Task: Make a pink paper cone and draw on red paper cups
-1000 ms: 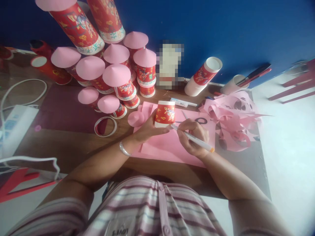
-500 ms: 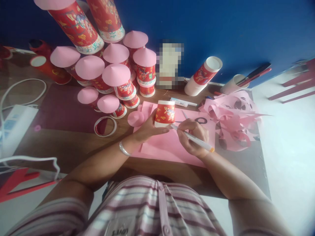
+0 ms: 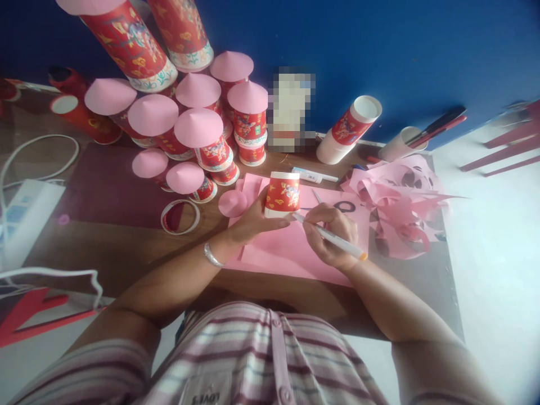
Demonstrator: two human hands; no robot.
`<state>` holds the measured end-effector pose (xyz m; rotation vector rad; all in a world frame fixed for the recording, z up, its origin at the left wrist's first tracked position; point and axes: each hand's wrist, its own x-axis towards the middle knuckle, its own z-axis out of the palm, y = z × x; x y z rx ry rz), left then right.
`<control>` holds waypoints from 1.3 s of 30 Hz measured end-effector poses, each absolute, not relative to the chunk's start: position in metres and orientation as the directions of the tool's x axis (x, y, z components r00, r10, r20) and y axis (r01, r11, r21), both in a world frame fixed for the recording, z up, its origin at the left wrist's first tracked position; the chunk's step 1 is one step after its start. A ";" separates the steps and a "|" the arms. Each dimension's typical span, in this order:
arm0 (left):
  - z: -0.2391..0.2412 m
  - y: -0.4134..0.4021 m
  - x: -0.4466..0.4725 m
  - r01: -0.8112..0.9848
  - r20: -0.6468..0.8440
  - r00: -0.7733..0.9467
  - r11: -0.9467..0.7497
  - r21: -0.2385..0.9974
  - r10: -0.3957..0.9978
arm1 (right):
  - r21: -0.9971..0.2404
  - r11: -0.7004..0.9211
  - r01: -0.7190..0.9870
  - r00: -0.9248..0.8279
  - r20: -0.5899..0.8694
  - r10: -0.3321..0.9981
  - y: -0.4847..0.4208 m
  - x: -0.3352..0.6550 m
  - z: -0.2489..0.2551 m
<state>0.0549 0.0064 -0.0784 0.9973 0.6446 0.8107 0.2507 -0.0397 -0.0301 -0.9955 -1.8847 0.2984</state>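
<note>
Left grip (image 3: pixel 253 216) closed round cup (image 3: pixel 282 194) standing on paper (image 3: pixel 287 253); right grip (image 3: pixel 331 233) pinches pen (image 3: pixel 340 242), slanting left, tip probably at cup base.

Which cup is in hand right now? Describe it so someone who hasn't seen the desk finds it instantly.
Start at the big pink sheet on the near side of the desk. On it stands one red paper cup, gripped by the left hand, with a pen in the right hand pointing at its base. Unlike the pink-coned cups behind it, its top is bare.
</note>
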 end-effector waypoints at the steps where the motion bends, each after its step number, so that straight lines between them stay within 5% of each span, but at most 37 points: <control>1: -0.078 0.006 0.055 -0.283 -0.108 0.549 0.307 0.909 0.829 | -0.573 0.643 0.508 -0.217 0.638 0.739 -0.040 0.251 -0.030; 39: -0.078 0.006 0.054 -0.314 -0.101 0.561 0.324 0.892 0.822 | -0.596 0.608 0.525 -0.218 0.596 0.773 -0.043 0.251 -0.021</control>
